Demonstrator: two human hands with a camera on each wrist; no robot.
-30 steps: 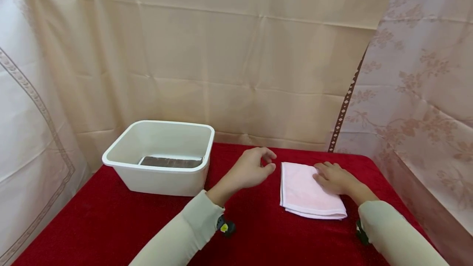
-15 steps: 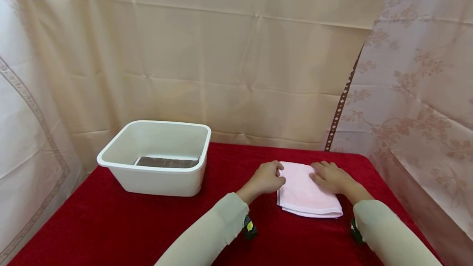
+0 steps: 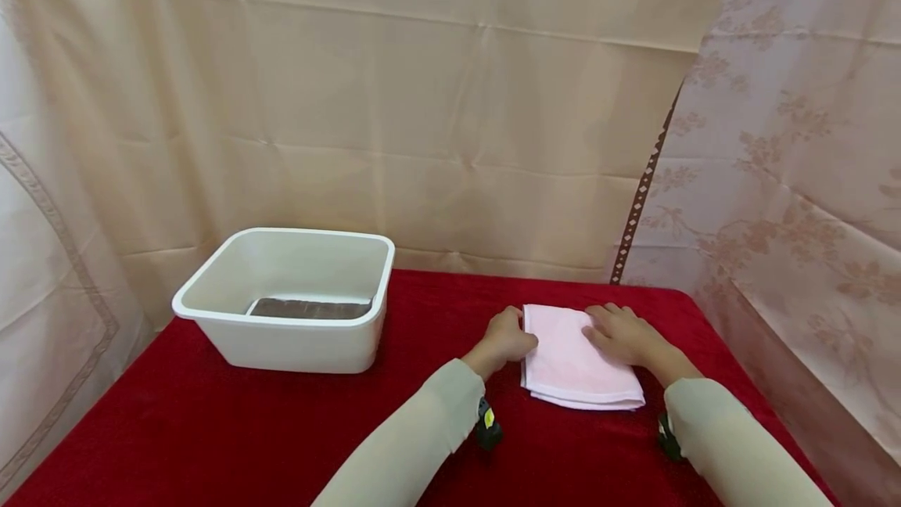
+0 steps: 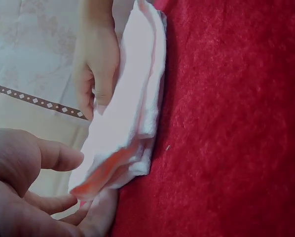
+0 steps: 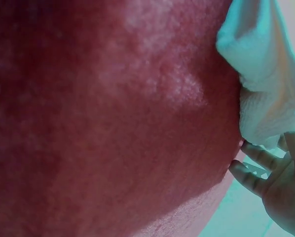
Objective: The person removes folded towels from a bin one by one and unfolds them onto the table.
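A folded pink towel (image 3: 573, 358) with pale edges lies on the red-covered table, its layers showing along the side in the left wrist view. At its left edge my left hand (image 3: 508, 336) has the thumb (image 4: 63, 155) above and the fingers (image 4: 102, 210) tucked under the towel corner, pinching it. On the opposite side my right hand (image 3: 625, 335) holds the right edge, thumb on top. In the right wrist view, its fingers (image 5: 260, 157) reach to the towel's underside; part of that hand is out of frame.
A white plastic basin (image 3: 296, 346) stands on the left of the red tablecloth (image 3: 281, 436), with a flat dark brown item (image 3: 310, 309) inside. A beige curtain (image 3: 422, 100) hangs behind the table; a floral-patterned curtain (image 3: 809, 178) hangs to the right.
My left hand has moved right to the towel's left edge and taken hold of it. The right hand stays at the right edge. The head view has shifted slightly rightward.
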